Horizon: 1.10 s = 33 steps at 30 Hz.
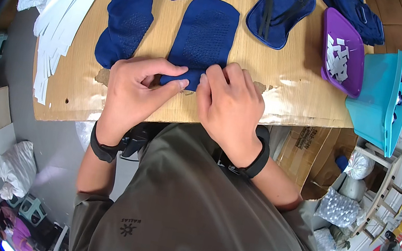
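The navy dotted sock [206, 30] lies on the worktop [289, 74] with its rounded end at 12 o'clock and its near end folded at 6 o'clock, where the left hand [136, 87], at 7 o'clock, pinches the fold between narrowly set thumb and forefinger. The right hand [231, 101], at 5 o'clock, grips the same fold with curled fingers. Relative to the sock, a second navy sock [127, 23] lies at 9 o'clock, a black-strapped blue pouch [290, 24] at 2 o'clock, and a purple basket [338, 25] containing white slips [337, 63] at 3 o'clock.
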Tool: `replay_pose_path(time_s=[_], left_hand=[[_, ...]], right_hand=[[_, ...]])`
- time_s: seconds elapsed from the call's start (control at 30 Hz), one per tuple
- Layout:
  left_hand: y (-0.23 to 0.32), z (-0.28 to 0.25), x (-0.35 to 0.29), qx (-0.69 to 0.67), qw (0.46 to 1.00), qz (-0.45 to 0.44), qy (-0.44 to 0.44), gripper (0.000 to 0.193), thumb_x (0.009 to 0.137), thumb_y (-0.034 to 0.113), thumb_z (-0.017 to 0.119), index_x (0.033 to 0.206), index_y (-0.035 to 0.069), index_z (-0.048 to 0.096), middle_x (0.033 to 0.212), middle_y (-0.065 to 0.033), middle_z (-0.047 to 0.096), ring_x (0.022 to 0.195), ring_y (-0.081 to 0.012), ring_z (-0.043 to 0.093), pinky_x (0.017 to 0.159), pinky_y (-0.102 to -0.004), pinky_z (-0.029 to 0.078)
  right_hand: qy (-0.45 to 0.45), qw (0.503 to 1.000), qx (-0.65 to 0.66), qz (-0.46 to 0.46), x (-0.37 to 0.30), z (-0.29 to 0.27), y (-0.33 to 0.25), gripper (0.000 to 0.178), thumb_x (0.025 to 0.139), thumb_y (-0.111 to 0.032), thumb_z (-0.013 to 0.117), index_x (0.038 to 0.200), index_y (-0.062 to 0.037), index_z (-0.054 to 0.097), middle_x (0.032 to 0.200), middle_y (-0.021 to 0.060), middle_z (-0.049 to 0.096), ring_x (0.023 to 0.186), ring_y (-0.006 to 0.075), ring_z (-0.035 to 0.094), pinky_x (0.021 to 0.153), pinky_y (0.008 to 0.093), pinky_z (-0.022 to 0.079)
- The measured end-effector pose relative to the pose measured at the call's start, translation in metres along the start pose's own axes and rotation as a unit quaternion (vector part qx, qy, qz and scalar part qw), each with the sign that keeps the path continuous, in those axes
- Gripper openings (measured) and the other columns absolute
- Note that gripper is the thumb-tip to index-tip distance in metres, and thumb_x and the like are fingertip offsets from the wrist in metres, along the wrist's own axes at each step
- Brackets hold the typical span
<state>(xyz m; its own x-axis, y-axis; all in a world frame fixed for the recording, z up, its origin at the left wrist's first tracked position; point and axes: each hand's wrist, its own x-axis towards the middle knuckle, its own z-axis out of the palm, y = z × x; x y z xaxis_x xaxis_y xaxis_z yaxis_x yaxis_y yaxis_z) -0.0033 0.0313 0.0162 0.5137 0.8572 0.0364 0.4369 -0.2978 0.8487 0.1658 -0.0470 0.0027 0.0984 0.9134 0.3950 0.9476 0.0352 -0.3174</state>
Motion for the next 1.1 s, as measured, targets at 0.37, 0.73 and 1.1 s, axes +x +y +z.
replay_pose_path(time_s=[0.37, 0.73, 1.1], left_hand=[[0.005, 0.021, -0.008, 0.054, 0.988, 0.099, 0.106, 0.014, 0.074, 0.003, 0.074, 0.087, 0.009, 0.076, 0.072, -0.0058, 0.069, 0.064, -0.0225, 0.056, 0.063, -0.0332, 0.045], [0.008, 0.015, -0.007, 0.220, 0.945, 0.195, 0.142, 0.012, 0.070, 0.008, 0.080, 0.081, 0.009, 0.075, 0.102, -0.0082, 0.069, 0.105, -0.0342, 0.057, 0.094, -0.0461, 0.046], [0.004, 0.010, -0.010, 0.266, 0.915, 0.290, 0.087, 0.032, 0.063, 0.014, 0.079, 0.094, 0.016, 0.078, 0.104, 0.0077, 0.071, 0.091, -0.0232, 0.056, 0.096, -0.0459, 0.045]], right_hand=[[0.039, 0.990, 0.107, 0.078, 0.000, 0.001, 0.007, 0.009, 0.071, -0.016, 0.072, 0.072, -0.0127, 0.064, 0.072, 0.0016, 0.058, 0.064, 0.0229, 0.060, 0.052, 0.0377, 0.045], [0.038, 0.972, 0.204, 0.107, -0.001, -0.001, 0.004, 0.009, 0.074, -0.011, 0.072, 0.082, -0.0144, 0.074, 0.080, 0.0009, 0.070, 0.063, 0.0224, 0.065, 0.057, 0.0338, 0.050], [0.021, 0.978, 0.173, 0.110, -0.005, -0.003, 0.002, 0.013, 0.077, -0.011, 0.072, 0.089, -0.0142, 0.075, 0.084, 0.0007, 0.070, 0.071, 0.0220, 0.066, 0.066, 0.0345, 0.052]])
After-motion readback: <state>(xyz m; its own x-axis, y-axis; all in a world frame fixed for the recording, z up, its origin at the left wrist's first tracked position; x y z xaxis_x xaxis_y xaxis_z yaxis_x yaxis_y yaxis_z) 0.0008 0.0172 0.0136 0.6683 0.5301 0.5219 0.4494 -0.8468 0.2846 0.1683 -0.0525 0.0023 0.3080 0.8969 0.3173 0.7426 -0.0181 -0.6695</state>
